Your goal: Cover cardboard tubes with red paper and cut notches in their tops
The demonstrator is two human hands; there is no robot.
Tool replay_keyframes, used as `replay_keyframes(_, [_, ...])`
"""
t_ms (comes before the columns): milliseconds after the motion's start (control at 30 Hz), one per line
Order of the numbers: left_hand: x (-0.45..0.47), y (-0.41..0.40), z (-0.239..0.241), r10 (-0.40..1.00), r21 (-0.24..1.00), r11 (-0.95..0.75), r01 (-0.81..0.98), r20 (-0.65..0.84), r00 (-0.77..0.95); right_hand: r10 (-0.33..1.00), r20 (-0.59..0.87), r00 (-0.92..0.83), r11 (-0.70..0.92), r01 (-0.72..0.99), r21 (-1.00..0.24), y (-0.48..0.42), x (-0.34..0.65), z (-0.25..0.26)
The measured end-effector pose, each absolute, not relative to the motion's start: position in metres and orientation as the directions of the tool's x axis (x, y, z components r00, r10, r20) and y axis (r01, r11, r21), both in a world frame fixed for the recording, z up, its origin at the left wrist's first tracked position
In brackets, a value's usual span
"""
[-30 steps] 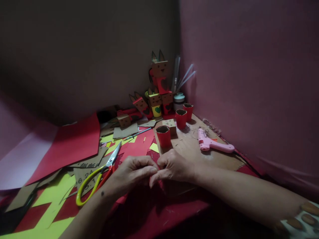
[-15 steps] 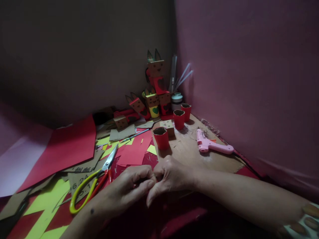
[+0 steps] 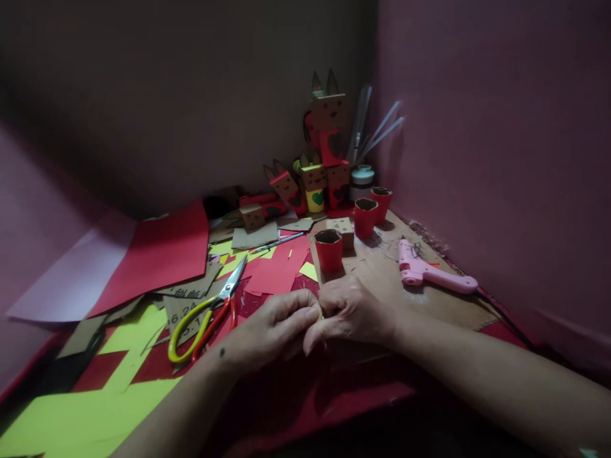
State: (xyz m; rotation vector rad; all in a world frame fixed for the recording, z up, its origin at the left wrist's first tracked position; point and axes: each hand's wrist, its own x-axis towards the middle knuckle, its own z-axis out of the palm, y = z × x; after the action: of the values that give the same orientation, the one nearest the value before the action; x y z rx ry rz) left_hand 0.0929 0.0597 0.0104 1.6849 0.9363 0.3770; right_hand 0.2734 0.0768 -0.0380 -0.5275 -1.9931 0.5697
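Note:
My left hand (image 3: pixel 274 331) and my right hand (image 3: pixel 351 313) meet low in the middle, fingers curled and pinched together over red paper. Whatever they pinch is hidden between the fingertips. Yellow-and-red-handled scissors (image 3: pixel 210 312) lie just left of my left hand, blades pointing away. A red paper-wrapped cup (image 3: pixel 329 250) stands right behind my right hand on a brown cardboard sheet (image 3: pixel 382 273).
Two more red cups (image 3: pixel 365 217) and a pink glue gun (image 3: pixel 432 272) sit on the cardboard to the right. Cardboard animal figures (image 3: pixel 324 159) are stacked in the far corner. Red sheets (image 3: pixel 157 254), yellow scraps (image 3: pixel 71 420) and cardboard pieces litter the left side. Walls close in behind and right.
The view has shifted so everything sits further right and higher. My hands stay pressed together with fingers pinched; nothing else on the surface has moved.

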Motion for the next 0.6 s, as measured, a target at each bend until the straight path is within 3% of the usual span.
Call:
replay_keyframes(233, [0.091, 0.065, 0.009, 0.745, 0.928, 0.023, 0.373, -0.265, 0.612, 0.507, 0.758, -0.410, 0.860, 0.182, -0.477, 0.071, 0.280, -0.026])
replay_keyframes(433, [0.091, 0.068, 0.002, 0.742, 0.882, 0.008, 0.470, -0.321, 0.589, 0.705, 0.700, 0.112, 0.611, 0.406, -0.680, 0.101, 0.308, 0.001])
replay_keyframes(500, [0.092, 0.068, 0.000, 0.703, 0.864, -0.025, 0.503, -0.342, 0.623, 0.767, 0.640, 0.038, 0.487, 0.614, -0.621, 0.124, 0.319, 0.010])
replay_keyframes(600, [0.092, 0.068, 0.001, 0.600, 0.889, -0.084, 0.451, -0.316, 0.734, 0.919, 0.343, -0.192, 0.328, 0.856, -0.400, 0.158, 0.331, 0.019])
